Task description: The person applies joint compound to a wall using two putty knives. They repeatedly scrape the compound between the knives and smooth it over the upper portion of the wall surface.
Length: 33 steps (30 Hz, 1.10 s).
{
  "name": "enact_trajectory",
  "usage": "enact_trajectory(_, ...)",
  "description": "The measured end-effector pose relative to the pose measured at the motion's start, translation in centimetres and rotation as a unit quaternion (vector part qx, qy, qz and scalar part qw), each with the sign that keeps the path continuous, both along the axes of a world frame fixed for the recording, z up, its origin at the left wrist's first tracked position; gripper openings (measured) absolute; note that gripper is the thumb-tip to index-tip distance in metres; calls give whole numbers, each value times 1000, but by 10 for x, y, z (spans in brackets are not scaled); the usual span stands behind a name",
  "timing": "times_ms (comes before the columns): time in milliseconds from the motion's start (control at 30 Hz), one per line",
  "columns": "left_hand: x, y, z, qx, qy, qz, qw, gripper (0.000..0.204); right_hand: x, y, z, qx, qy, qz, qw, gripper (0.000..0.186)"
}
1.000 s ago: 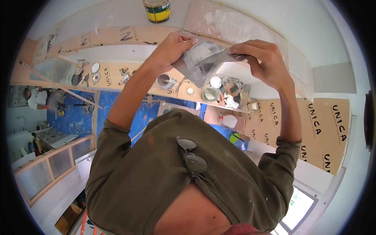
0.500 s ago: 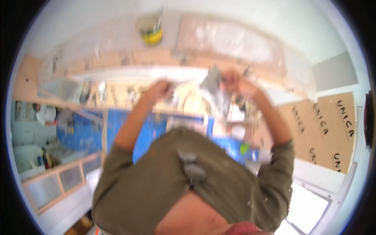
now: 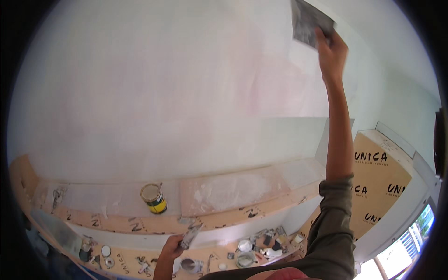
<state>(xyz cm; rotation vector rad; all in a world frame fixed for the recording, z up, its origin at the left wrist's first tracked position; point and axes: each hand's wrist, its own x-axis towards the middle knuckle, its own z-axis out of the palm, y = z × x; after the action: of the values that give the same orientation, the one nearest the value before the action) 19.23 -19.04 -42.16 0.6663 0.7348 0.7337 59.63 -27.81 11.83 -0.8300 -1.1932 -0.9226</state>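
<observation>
Toward the far wall point(image 3: 140, 102), high on the right, the person's right hand point(image 3: 332, 52) grips a flat grey sheet point(image 3: 309, 23) by its lower right edge, the thumb laid over its face. The sheet is tilted in front of the pale, patchy wall; whether it touches the plaster cannot be told. The right forearm stands nearly upright below it, an olive sleeve point(image 3: 329, 219) pushed up around the elbow.

Low and left of centre, on the near side, the left hand point(image 3: 172, 247) is closed around a smeared scraper point(image 3: 191, 235), which slants up to the right.

Along the foot of the wall runs a shelf point(image 3: 88, 196) with an open yellow and dark green can point(image 3: 154, 199) on it, left of a pale, stained board point(image 3: 233, 191). Nearer, a lower brown surface point(image 3: 133, 256) carries a round pot point(image 3: 189, 265) right of the left hand, a white tub point(image 3: 245, 245) and a greenish bucket point(image 3: 246, 260). A brown printed panel point(image 3: 380, 177) stands at right.
</observation>
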Motion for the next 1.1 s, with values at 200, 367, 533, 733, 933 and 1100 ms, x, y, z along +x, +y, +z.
enact_trajectory(200,21,14,-10,-9,-20,-7,1000,22,-8,42,135,93,-151,-189,966,20)
enact_trajectory(367,18,11,2,-14,-13,1,1000,22,-18,74,199,109,-220,-232,941,20)
enact_trajectory(533,7,11,13,-27,-24,29,999,22,-12,92,233,125,-245,-297,914,19)
enact_trajectory(733,-15,29,-19,-39,-20,43,998,22,-9,87,238,50,-257,-295,919,21)
enact_trajectory(933,-19,39,-12,-20,-6,58,998,21,-12,98,198,-20,-203,-261,943,23)
enact_trajectory(1100,-18,40,-3,6,49,-12,999,22,-8,95,219,87,-258,-282,920,21)
